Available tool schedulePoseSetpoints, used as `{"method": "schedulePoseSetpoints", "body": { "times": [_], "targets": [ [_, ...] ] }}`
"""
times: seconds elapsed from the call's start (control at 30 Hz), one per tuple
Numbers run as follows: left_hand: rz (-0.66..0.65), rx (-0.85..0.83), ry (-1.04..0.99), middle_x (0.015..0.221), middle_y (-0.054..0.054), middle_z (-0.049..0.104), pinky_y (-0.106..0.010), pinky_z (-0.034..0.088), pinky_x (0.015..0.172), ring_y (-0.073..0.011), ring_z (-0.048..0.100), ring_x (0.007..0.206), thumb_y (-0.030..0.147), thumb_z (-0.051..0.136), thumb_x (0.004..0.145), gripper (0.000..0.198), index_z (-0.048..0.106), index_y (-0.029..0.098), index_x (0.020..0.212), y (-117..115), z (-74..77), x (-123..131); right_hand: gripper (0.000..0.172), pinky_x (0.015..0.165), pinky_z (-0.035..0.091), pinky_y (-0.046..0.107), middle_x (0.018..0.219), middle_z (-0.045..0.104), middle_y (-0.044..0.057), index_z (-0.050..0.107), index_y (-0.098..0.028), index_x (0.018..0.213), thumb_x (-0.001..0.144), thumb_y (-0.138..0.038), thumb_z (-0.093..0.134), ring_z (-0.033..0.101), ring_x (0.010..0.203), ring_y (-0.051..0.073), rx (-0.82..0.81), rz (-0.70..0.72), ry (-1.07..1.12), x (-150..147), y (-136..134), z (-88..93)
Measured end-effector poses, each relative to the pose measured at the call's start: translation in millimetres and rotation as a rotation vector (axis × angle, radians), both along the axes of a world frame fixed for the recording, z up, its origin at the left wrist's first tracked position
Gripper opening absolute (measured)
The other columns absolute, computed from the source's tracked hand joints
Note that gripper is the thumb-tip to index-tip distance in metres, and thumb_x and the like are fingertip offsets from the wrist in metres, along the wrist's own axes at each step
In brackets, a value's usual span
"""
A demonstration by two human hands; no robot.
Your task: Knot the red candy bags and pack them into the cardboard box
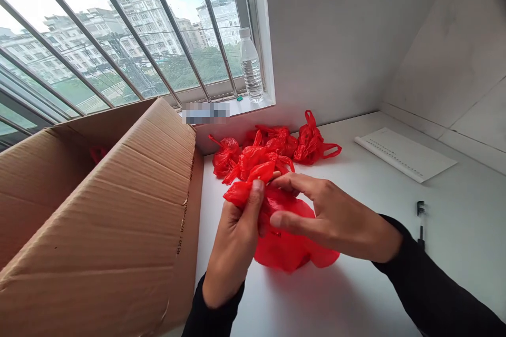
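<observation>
A red plastic bag (290,245) hangs in front of me just above the white table, its top gathered into a bunch. My left hand (243,226) is closed around that bunch, thumb pressed on the plastic, with loose ends of the bag sticking out above the grip. My right hand (320,210) is at the bag's right side, thumb and fingers spread apart. Its index fingertip reaches behind the gathered plastic and touches or nearly touches it. What the bag contains cannot be made out.
Several tied red bags (272,142) lie against the wall. An open cardboard box (158,179) stands at the left with something red inside. A water bottle (252,68) is on the sill by the barred window. Paper (407,152) and a pen (421,224) lie at the right.
</observation>
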State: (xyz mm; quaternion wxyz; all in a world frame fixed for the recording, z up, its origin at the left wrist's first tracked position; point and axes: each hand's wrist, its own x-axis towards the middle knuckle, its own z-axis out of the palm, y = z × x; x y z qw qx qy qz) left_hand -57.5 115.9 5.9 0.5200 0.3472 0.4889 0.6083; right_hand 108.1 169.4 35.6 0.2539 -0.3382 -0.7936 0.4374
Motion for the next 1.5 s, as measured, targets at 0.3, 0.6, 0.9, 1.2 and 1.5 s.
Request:
{"method": "schedulePoseSetpoints", "body": {
  "times": [0.3, 0.6, 0.9, 1.2, 1.5],
  "targets": [
    [-0.180, 0.014, 0.037, 0.062, 0.005, 0.048, -0.022, 0.039, 0.054, -0.0092, 0.042, 0.056, 0.053, 0.070, 0.093, 0.031, 0.071, 0.022, 0.086, -8, 9.8, -3, 0.015, 0.078, 0.047, 0.028, 0.092, 0.069, -0.004, 0.067, -0.023, 0.097, 0.104, -0.020, 0.054, 0.061, 0.084, 0.012, 0.099, 0.043, 0.114, 0, -3, 0.2],
    [-0.206, -0.016, 0.039, 0.052, 0.005, 0.045, -0.022, 0.041, 0.055, -0.0094, 0.041, 0.052, 0.053, 0.065, 0.096, 0.044, 0.057, 0.021, 0.066, -10, 7.0, 0, 0.020, 0.092, 0.046, 0.027, 0.105, 0.067, -0.005, 0.066, -0.030, 0.114, 0.095, -0.033, 0.073, 0.061, 0.100, 0.013, 0.199, -0.183, 0.163, 5, 0, -1.7],
    [-0.211, 0.018, -0.038, 0.083, 0.000, 0.067, -0.020, 0.052, 0.073, -0.0123, 0.060, 0.077, 0.043, 0.064, 0.098, 0.023, 0.075, 0.022, 0.099, -2, 10.6, -12, 0.004, 0.089, 0.045, 0.027, 0.094, 0.064, -0.004, 0.066, -0.024, 0.094, 0.096, -0.023, 0.069, 0.059, 0.091, 0.012, 0.248, 0.047, 0.131, 13, -3, 8.0],
    [-0.394, 0.101, 0.270, 0.081, 0.003, 0.063, -0.019, 0.046, 0.067, -0.0098, 0.054, 0.072, 0.022, 0.075, 0.090, 0.009, 0.067, 0.022, 0.091, -11, 22.4, -18, 0.029, 0.110, 0.040, 0.032, 0.134, 0.065, 0.001, 0.061, -0.026, 0.130, 0.105, -0.042, 0.057, 0.053, 0.130, 0.017, 0.166, 0.108, 0.188, 10, 16, -5.0],
    [-0.119, 0.310, 0.707, 0.095, 0.004, 0.070, -0.026, 0.054, 0.077, -0.0137, 0.067, 0.084, 0.008, 0.065, 0.091, 0.026, 0.069, 0.029, 0.104, -8, 6.7, -20, 0.033, 0.080, 0.048, 0.028, 0.096, 0.068, 0.001, 0.071, -0.021, 0.115, 0.111, -0.037, 0.043, 0.063, 0.090, 0.015, -0.149, 0.158, 0.229, 1, 23, -16.4]
  ]
}}
